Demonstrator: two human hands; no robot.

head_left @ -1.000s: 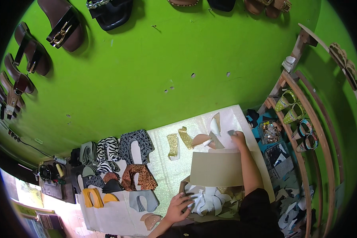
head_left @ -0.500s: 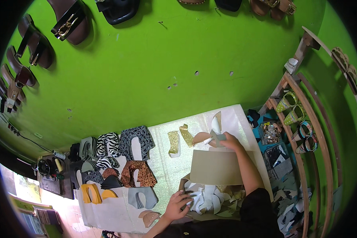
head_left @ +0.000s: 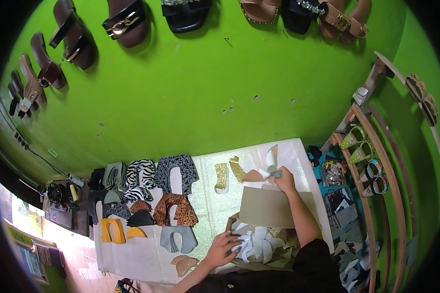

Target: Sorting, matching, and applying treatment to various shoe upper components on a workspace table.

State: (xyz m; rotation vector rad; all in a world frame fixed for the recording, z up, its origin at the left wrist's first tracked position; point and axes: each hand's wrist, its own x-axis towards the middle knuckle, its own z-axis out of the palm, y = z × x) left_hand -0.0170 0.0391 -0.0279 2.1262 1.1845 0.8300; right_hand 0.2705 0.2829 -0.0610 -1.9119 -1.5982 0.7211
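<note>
An open cardboard box point(head_left: 266, 207) stands before me on a pale table, its far flap folded outward. White, tan and glittery gold scraps point(head_left: 256, 244) fill it. My left hand point(head_left: 222, 249) lies at the box's left edge, fingers spread beside the white scraps, holding nothing. Beyond the flap, my right hand point(head_left: 285, 180) is closed on a grey-green scrap point(head_left: 274, 172). Next to that scrap lie a tan piece point(head_left: 252, 176) and a curved white-and-beige piece point(head_left: 272, 157). Two gold glitter pieces point(head_left: 221, 177) rest farther left.
Stacks of U-shaped cut pieces sit on the table's left: zebra-striped point(head_left: 141, 172), grey patterned point(head_left: 187, 171), orange spotted point(head_left: 188, 210), yellow point(head_left: 111, 230) and grey point(head_left: 186, 239). A wooden rack point(head_left: 369, 185) with sandals rises at right, beside loose scraps point(head_left: 349, 244). Sandals hang on the green wall.
My view has tilted up slightly, so the scene sits differently in the picture. My right hand keeps hold of the grey-green scrap, which has shifted slightly; my left stays at the box.
</note>
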